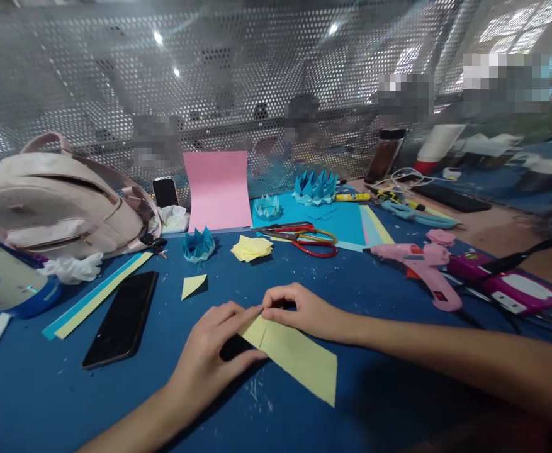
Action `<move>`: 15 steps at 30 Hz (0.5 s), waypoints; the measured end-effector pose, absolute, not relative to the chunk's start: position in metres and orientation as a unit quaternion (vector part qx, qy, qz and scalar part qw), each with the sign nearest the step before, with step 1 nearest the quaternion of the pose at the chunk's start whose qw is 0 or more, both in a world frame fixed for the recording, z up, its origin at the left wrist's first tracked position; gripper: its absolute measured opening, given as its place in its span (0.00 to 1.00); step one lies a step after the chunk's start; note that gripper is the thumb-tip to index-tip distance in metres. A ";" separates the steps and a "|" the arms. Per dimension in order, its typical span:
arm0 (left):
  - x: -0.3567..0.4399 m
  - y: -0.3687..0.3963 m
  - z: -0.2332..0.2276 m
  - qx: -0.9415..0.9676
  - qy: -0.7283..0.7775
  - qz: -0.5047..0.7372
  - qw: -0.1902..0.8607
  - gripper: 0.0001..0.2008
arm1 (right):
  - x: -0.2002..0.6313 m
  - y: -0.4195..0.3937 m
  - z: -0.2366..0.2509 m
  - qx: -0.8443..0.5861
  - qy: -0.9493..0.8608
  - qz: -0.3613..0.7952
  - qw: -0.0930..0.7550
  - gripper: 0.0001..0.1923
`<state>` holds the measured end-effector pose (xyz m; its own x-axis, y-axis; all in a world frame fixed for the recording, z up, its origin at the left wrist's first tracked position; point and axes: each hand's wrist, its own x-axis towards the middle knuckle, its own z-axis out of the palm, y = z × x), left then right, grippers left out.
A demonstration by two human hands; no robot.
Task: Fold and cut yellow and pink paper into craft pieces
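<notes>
A strip of pale yellow paper (299, 358) lies slantwise on the blue table, with a crease near its far left end. My left hand (216, 340) grips that end, fingers on top and thumb along the near edge. At the strip's upper edge, my right hand (299, 308) pinches the paper between thumb and curled fingers, close to the left fingertips. Just beyond my hands are a small yellow paper piece (193, 286), a folded yellow paper shape (252, 248) and a blue folded paper crown shape (199, 244).
Red-and-yellow-handled scissors (304, 238) lie beyond the hands. A pink glue gun (420, 264) with a cord is at right. On the left are a black phone (122, 321), paper strips (101, 296) and a pale backpack (63, 195). Pink paper (219, 192) stands against the perforated metal screen (238, 75).
</notes>
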<state>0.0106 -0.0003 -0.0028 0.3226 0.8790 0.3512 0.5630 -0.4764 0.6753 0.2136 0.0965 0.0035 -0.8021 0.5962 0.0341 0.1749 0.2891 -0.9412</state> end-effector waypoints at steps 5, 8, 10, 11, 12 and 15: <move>0.009 -0.003 -0.002 0.786 0.444 0.347 0.252 0.20 | 0.215 0.100 0.001 -0.227 -0.774 0.559 0.192 0.15; 0.007 -0.004 0.000 0.785 0.436 0.356 0.258 0.20 | 0.215 0.101 -0.001 -0.211 -0.769 0.571 0.193 0.17; 0.006 -0.004 0.002 0.777 0.435 0.363 0.275 0.19 | 0.215 0.102 -0.001 -0.206 -0.768 0.575 0.191 0.19; 0.006 -0.004 0.003 0.771 0.436 0.366 0.286 0.17 | 0.215 0.101 -0.001 -0.206 -0.770 0.573 0.190 0.20; 0.006 -0.004 0.004 0.764 0.439 0.368 0.297 0.16 | 0.214 0.101 -0.001 -0.208 -0.773 0.569 0.190 0.20; 0.006 0.000 0.005 0.733 0.470 0.382 0.310 0.15 | 0.214 0.099 -0.001 -0.206 -0.791 0.545 0.186 0.19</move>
